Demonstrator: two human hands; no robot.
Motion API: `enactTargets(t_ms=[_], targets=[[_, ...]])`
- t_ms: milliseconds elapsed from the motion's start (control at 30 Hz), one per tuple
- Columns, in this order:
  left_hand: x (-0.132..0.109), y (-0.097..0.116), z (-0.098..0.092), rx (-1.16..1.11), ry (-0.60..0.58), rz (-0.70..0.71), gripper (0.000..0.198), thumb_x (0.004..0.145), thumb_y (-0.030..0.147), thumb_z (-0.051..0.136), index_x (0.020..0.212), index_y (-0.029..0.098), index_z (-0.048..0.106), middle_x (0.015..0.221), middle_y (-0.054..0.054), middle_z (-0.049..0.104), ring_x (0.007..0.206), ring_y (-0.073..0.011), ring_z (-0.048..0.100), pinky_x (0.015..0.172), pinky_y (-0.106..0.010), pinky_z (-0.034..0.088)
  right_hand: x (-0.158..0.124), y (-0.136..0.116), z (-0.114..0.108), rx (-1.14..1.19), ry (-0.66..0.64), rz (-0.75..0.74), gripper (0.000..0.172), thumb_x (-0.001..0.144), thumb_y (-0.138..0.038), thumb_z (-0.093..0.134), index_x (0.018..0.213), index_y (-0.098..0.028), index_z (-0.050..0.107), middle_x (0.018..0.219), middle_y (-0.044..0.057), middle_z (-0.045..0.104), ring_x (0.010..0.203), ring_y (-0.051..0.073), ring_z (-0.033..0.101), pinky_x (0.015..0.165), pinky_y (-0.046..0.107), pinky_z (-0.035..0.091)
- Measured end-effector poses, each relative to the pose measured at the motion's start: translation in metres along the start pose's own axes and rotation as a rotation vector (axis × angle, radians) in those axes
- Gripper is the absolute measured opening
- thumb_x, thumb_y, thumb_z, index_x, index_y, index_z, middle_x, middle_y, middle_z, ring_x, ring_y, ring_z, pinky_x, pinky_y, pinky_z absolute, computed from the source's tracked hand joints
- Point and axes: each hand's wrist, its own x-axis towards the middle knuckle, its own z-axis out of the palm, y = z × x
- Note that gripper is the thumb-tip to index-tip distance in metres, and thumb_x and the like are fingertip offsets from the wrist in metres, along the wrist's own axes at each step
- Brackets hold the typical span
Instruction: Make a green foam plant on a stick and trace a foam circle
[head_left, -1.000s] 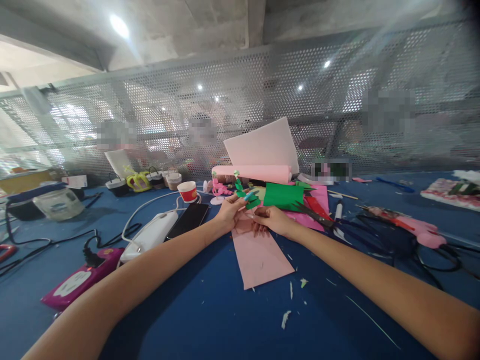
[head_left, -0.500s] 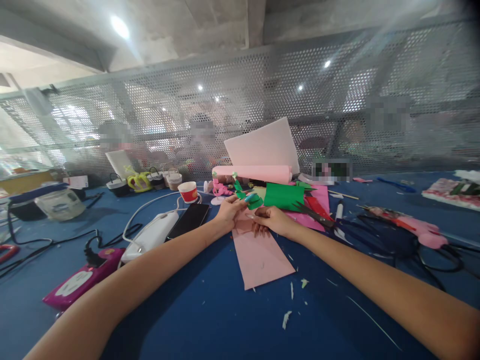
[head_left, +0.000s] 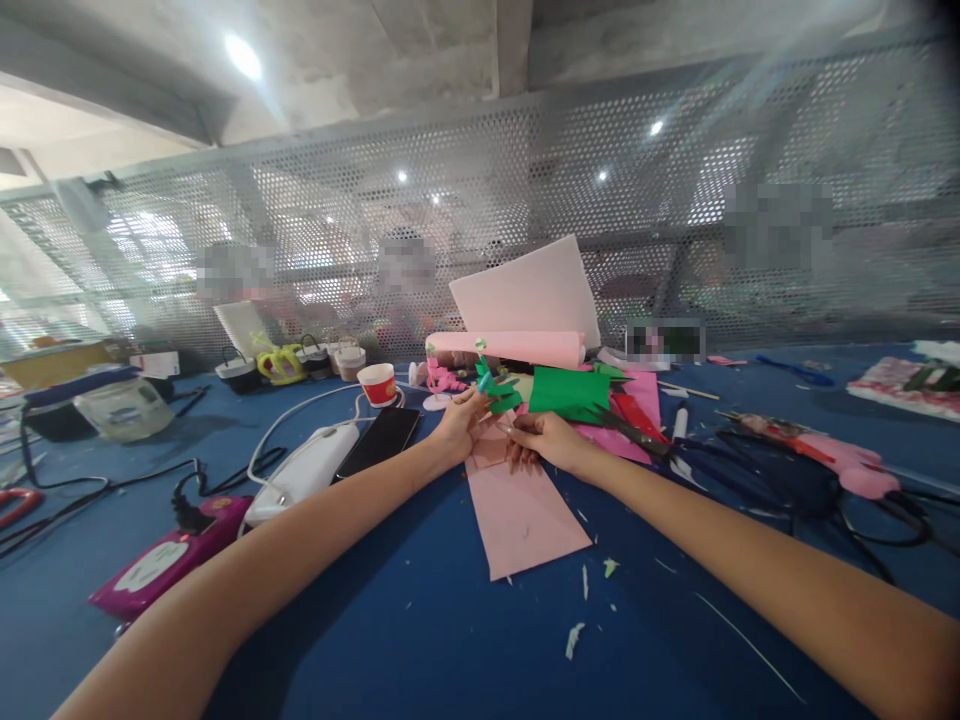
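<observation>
Our left hand (head_left: 459, 425) has its fingertips closed together on a green leaf cut-out (head_left: 496, 392), holding it raised just past the fingers. We judge it is held up so the jagged leaves hang free of the clutter below. Our right hand (head_left: 545, 440) lies knuckles-up on the far end of the pink paper sheet (head_left: 525, 512) with its fingers bent down onto it. This looks like a way to pin the sheet flat against the blue table (head_left: 360, 630). Whether those fingers also pinch something small between them, we cannot tell.

The two sets of fingertips almost meet over the sheet's far edge. The sheet runs back from the fingers toward us. It is a long pale-pink strip, smooth, with straight cut sides and a slightly skewed near end. Small pale scraps are scattered on the table just beside that end. The cut-out is small and bright green with pointed lobes, and a bit of teal shows at its top.

Beyond the fingers lie a folded green paper (head_left: 568, 392) and a pink paper roll (head_left: 510, 347). Scissors (head_left: 634, 432) rest just right of our right hand. A black phone (head_left: 379, 440) lies left of our left wrist.
</observation>
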Motion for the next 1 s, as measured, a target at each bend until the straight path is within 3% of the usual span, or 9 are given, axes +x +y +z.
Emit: enactTargets(t_ms=[200,400,467,600,1000], targets=[[0.0001,0.0013,0.0007,-0.035,-0.007,-0.018,0.036,0.067,0.030,0.078,0.100,0.020,0.068,0.087,-0.004,0.073,0.081,-0.0175,0.067,0.079,-0.031,0.049,0.0006,0.0027,-0.0012,0.015,-0.011,-0.009,0.050,0.067,-0.066,0.066,0.065,-0.017,0.056,0.056,0.003,0.068,0.043,0.011,0.057,0.039,0.021,0.040],[-0.0037,-0.0005,0.0015,0.024,-0.254,0.017,0.057,0.054,0.029,0.085,0.107,0.019,0.066,0.098,-0.009,0.073,0.095,-0.0252,0.067,0.078,-0.032,0.049,0.0014,0.0036,-0.0015,0.023,-0.004,-0.029,0.048,0.069,-0.065,0.066,0.067,-0.017,0.059,0.055,0.003,0.067,0.042,0.012,0.057,0.040,0.022,0.040],[-0.0050,-0.0004,0.0025,0.043,-0.288,0.025,0.058,0.052,0.027,0.086,0.105,0.017,0.067,0.099,-0.010,0.072,0.095,-0.0257,0.067,0.078,-0.032,0.049,0.0016,0.0039,-0.0015,0.026,-0.004,-0.035,0.048,0.069,-0.064,0.066,0.067,-0.018,0.059,0.055,0.003,0.066,0.042,0.012,0.056,0.040,0.023,0.040],[-0.0045,-0.0007,0.0023,0.063,-0.300,0.036,0.051,0.048,0.024,0.087,0.095,0.015,0.070,0.093,-0.011,0.073,0.091,-0.0255,0.067,0.073,-0.030,0.049,0.0013,0.0041,-0.0014,0.034,-0.003,-0.042,0.048,0.067,-0.065,0.068,0.067,-0.018,0.060,0.055,0.003,0.066,0.041,0.012,0.056,0.039,0.023,0.039],[-0.0034,-0.0012,0.0005,0.081,-0.263,0.026,0.035,0.056,0.024,0.084,0.086,0.013,0.069,0.087,-0.010,0.073,0.084,-0.0229,0.068,0.074,-0.031,0.048,-0.0003,0.0003,0.0003,0.037,0.009,-0.042,0.045,0.069,-0.062,0.068,0.066,-0.018,0.060,0.054,0.003,0.067,0.040,0.012,0.056,0.038,0.023,0.038]])
